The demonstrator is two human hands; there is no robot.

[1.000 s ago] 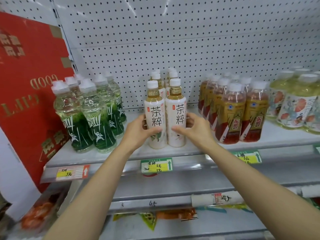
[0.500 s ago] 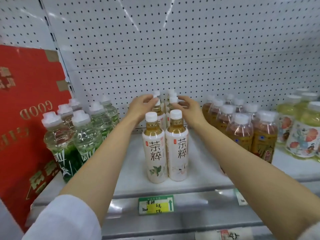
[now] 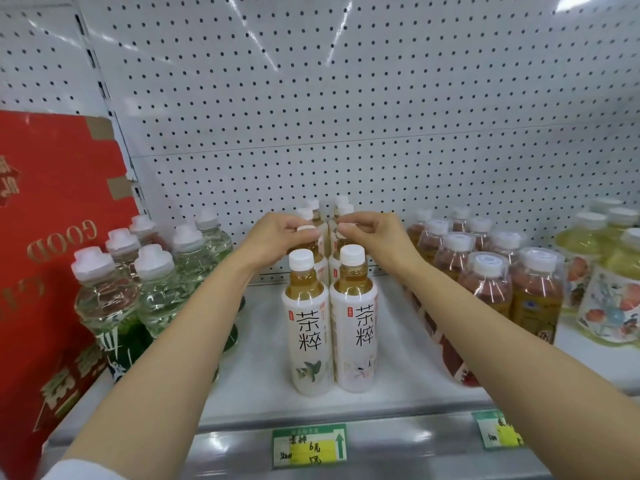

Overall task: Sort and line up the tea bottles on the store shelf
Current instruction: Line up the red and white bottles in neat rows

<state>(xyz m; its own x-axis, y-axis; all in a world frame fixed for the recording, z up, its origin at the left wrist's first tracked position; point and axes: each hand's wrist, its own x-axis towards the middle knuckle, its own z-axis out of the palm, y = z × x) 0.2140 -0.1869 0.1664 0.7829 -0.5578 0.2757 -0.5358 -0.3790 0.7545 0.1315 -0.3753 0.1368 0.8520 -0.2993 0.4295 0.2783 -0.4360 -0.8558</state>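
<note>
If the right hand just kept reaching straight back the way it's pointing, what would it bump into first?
Probably the white-capped tea bottles standing further back in that same row, right behind the second-row bottle cap that the right hand pinches. Beyond them is the white pegboard back wall. Depth is hard to judge.

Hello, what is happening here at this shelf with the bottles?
A person is lining up white-labelled tea bottles on a store shelf. Two front bottles stand upright side by side near the shelf edge. Both arms reach past them: the left hand and the right hand each pinch the cap of a bottle in the second row. Other drinks stand in groups on both sides.
</note>
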